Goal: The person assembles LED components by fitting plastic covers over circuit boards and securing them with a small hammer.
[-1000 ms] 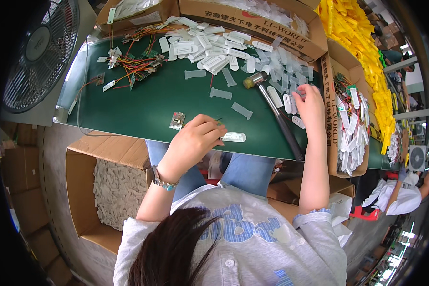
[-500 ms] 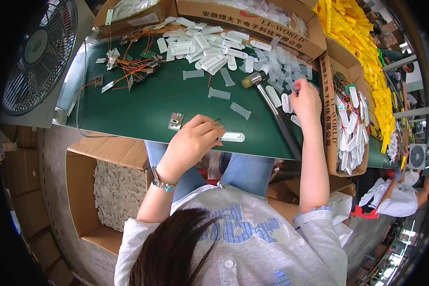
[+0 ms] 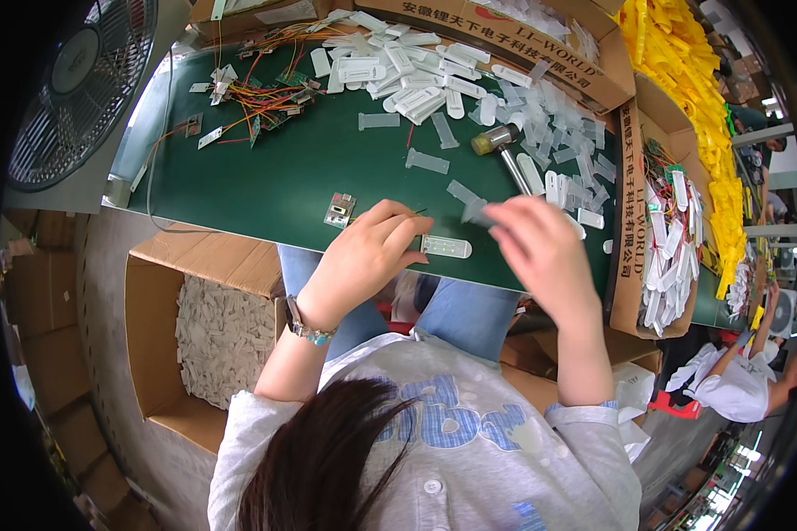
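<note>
My left hand [image 3: 372,255] is closed at the table's front edge, fingers pinching one end of a white LED light strip [image 3: 448,247] with small dots along its face. A thin wire end sticks up beside those fingertips. To the left of this hand lies a small circuit board with a metal connector [image 3: 340,210]. My right hand [image 3: 540,252], smeared by motion, is just right of the strip. Its fingertips pinch a translucent plastic cover [image 3: 476,212]. Another translucent cover [image 3: 460,189] lies close by. A hammer [image 3: 511,166] lies behind my right hand, its handle partly hidden.
White plastic housings [image 3: 407,75] and clear covers [image 3: 553,124] are heaped at the back of the green table [image 3: 274,190]. Wired boards [image 3: 261,108] lie left. A carton of wired strips [image 3: 627,257] stands right, a fan [image 3: 75,75] far left, an open carton [image 3: 164,345] below.
My right hand has come from the covers at the right toward the strip, bringing a translucent cover. My left hand keeps its pinch. The whole view has shifted slightly.
</note>
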Motion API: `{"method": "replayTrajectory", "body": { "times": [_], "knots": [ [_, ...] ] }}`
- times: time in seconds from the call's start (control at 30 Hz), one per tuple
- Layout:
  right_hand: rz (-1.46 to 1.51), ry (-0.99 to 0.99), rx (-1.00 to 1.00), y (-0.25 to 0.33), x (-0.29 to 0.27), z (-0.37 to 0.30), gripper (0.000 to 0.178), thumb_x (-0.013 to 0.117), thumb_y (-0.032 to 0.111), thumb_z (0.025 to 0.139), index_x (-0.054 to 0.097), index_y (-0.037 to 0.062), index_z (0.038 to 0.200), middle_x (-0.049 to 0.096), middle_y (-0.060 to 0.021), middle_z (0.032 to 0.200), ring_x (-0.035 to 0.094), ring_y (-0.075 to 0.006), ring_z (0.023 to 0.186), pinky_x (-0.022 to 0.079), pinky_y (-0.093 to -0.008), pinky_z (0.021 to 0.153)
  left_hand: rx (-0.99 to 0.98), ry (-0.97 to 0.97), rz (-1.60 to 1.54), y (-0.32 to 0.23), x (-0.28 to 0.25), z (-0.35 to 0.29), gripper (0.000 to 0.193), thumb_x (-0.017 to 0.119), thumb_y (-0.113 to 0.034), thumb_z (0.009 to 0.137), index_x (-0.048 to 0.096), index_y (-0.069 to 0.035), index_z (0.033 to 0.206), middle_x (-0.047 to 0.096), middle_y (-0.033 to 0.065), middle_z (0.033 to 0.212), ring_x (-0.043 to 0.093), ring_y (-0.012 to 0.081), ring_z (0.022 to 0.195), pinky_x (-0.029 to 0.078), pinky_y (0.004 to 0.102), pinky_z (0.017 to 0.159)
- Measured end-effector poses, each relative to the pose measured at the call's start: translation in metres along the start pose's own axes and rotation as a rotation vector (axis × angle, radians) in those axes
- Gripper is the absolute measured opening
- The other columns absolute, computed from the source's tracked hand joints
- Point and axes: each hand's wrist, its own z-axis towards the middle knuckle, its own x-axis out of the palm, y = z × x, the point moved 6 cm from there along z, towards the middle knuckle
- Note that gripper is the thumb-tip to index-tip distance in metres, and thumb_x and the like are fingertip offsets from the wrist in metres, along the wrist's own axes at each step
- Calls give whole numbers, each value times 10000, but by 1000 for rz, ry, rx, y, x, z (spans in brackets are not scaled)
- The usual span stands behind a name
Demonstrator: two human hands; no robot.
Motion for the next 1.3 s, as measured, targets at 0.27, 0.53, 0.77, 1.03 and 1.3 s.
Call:
{"method": "replayTrajectory", "body": {
  "times": [0.27, 0.53, 0.77, 1.03, 1.3],
  "knots": [
    [33, -21, -140, 19, 36, -16, 209, 704, 61, 791, 727, 62, 998, 650, -50, 961, 628, -234, 857, 485, -356, 730, 25, 12, -1, -4, 0, 6, 451, 792, -171, 726, 625, -33, 1121, 683, 78, 1024, 613, 282, 999, 531, 388, 841],
    [-81, -23, -147, 28, 42, -19, 233, 694, 78, 756, 738, 53, 983, 633, -51, 945, 624, -213, 856, 478, -351, 719, 51, 5, 9, -4, 0, 5, 463, 792, -186, 720, 623, -33, 1123, 667, 83, 1009, 607, 287, 985, 532, 390, 840],
    [-148, -40, -168, 32, 44, -21, 256, 694, 80, 750, 729, 40, 999, 625, -41, 975, 619, -194, 865, 476, -337, 710, 96, 9, 32, -5, 2, 5, 347, 788, -156, 703, 643, -62, 1005, 668, 59, 1011, 609, 270, 978, 537, 375, 828],
    [-199, -76, -148, 28, 40, -27, 291, 680, 75, 767, 713, 57, 1055, 628, -47, 1031, 617, -211, 950, 473, -354, 773, 140, -20, 39, -8, 2, 8, 269, 783, -126, 693, 635, -73, 911, 672, 43, 1007, 617, 256, 971, 541, 363, 824],
    [-414, 86, 491, -56, -2, -72, 338, 718, 247, 891, 579, 26, 1106, 652, -134, 943, 643, -330, 886, 500, -424, 729, 139, -16, 27, -9, 3, 8, 252, 771, -136, 719, 626, -68, 913, 670, 49, 1001, 617, 256, 972, 541, 365, 826]
  ]
}}
